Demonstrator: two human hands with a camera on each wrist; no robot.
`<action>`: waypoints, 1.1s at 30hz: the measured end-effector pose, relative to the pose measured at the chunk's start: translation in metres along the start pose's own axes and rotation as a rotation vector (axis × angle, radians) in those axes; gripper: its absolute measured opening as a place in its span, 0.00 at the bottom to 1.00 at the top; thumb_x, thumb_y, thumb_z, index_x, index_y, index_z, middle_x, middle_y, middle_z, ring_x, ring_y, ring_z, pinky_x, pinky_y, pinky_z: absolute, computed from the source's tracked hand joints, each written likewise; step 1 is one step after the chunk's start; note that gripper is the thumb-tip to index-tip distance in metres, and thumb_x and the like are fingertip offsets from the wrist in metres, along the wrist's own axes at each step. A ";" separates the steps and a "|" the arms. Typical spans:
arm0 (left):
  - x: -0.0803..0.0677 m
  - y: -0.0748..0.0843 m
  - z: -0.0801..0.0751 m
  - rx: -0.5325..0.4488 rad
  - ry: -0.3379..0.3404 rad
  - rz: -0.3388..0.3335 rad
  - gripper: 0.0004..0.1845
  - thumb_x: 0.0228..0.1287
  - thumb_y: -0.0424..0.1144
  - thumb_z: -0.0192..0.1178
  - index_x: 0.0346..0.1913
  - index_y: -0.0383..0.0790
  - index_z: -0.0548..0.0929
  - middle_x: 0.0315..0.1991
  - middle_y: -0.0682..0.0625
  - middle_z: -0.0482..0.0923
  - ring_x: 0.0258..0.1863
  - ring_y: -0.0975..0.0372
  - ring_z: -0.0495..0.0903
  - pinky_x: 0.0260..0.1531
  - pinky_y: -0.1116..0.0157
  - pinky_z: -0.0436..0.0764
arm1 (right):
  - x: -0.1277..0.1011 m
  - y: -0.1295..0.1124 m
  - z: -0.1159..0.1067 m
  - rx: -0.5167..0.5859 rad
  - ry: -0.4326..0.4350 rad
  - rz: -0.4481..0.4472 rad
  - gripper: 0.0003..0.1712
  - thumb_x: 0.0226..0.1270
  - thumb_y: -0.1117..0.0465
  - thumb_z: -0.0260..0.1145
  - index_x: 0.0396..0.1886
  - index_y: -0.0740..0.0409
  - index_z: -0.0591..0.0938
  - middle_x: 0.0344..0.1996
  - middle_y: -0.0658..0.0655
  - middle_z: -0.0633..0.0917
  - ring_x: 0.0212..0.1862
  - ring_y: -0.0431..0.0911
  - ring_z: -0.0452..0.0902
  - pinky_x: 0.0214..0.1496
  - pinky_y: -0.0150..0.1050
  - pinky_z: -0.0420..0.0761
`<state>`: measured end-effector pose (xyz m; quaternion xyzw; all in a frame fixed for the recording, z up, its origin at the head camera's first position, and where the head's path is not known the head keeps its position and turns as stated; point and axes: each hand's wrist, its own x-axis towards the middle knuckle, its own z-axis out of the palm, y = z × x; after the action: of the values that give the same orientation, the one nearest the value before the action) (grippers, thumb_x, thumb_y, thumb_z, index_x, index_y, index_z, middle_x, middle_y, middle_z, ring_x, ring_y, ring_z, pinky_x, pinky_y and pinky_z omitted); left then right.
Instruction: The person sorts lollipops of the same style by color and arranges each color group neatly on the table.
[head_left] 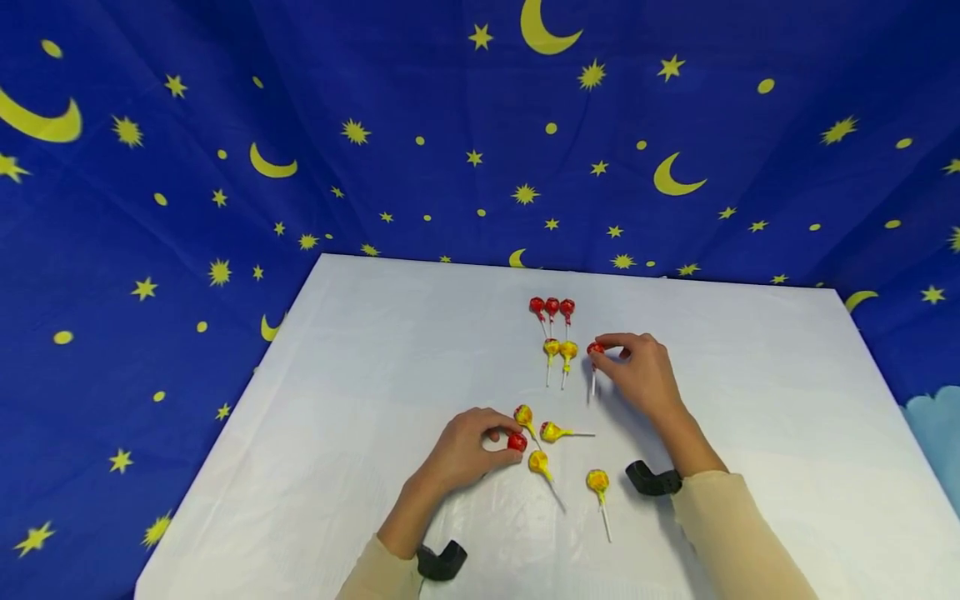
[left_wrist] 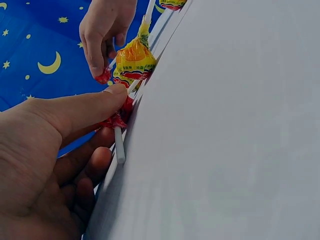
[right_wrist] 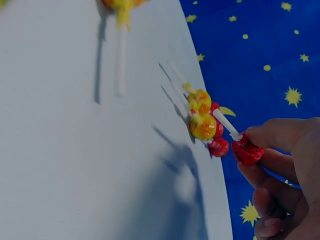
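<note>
1. Red lollipop was pinched by its wrapped head in the right hand, stick hanging down, lifted off the surface just right of the sorted group near the far edge.
2. Second red lollipop lay nearer the front edge, its head gripped between thumb and fingers of the left hand; the hold looked suited to lifting it by the head.
3. Sorted group: three red lollipops in a row, two yellow lollipops directly below, sticks toward the front edge; apparently ranked by colour.
4. Loose yellow lollipops: four lay scattered near the left hand, sticks pointing various ways.
5. Star-and-moon cloth hung behind the surface.
</note>
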<state>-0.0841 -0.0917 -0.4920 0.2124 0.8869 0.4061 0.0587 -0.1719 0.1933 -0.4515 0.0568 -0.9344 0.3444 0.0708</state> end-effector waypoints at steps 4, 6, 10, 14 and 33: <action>-0.002 0.000 -0.001 0.004 -0.004 -0.004 0.15 0.55 0.48 0.71 0.46 0.54 0.86 0.36 0.64 0.77 0.32 0.67 0.72 0.36 0.66 0.72 | 0.008 0.004 0.004 0.001 0.007 0.008 0.17 0.60 0.52 0.71 0.45 0.56 0.87 0.34 0.53 0.84 0.35 0.49 0.69 0.36 0.43 0.65; -0.003 0.000 -0.001 0.011 -0.005 -0.009 0.15 0.54 0.49 0.71 0.46 0.55 0.86 0.36 0.64 0.77 0.32 0.68 0.72 0.37 0.66 0.72 | 0.012 0.006 0.007 0.001 0.000 0.019 0.17 0.60 0.52 0.71 0.45 0.56 0.87 0.34 0.54 0.84 0.35 0.49 0.68 0.35 0.43 0.65; -0.002 0.000 0.000 0.015 -0.011 -0.008 0.15 0.54 0.50 0.71 0.46 0.56 0.86 0.36 0.65 0.77 0.32 0.68 0.72 0.37 0.66 0.72 | 0.023 0.011 0.011 -0.001 -0.016 0.043 0.18 0.60 0.52 0.70 0.46 0.57 0.86 0.33 0.55 0.83 0.34 0.50 0.68 0.34 0.43 0.66; -0.001 0.000 0.000 0.004 -0.018 -0.005 0.15 0.54 0.50 0.72 0.45 0.56 0.86 0.35 0.65 0.77 0.32 0.68 0.72 0.37 0.66 0.71 | 0.036 0.014 0.012 -0.003 -0.017 0.059 0.18 0.61 0.52 0.69 0.47 0.57 0.86 0.34 0.57 0.84 0.35 0.51 0.68 0.35 0.43 0.67; 0.001 -0.002 -0.001 0.004 -0.015 -0.008 0.16 0.54 0.50 0.71 0.46 0.56 0.85 0.36 0.66 0.76 0.32 0.67 0.72 0.37 0.66 0.72 | 0.078 0.026 0.019 0.010 -0.024 0.109 0.19 0.62 0.52 0.68 0.48 0.59 0.85 0.41 0.59 0.85 0.37 0.52 0.75 0.40 0.47 0.73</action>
<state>-0.0863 -0.0929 -0.4925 0.2123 0.8881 0.4023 0.0665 -0.2544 0.1959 -0.4686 0.0105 -0.9351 0.3518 0.0406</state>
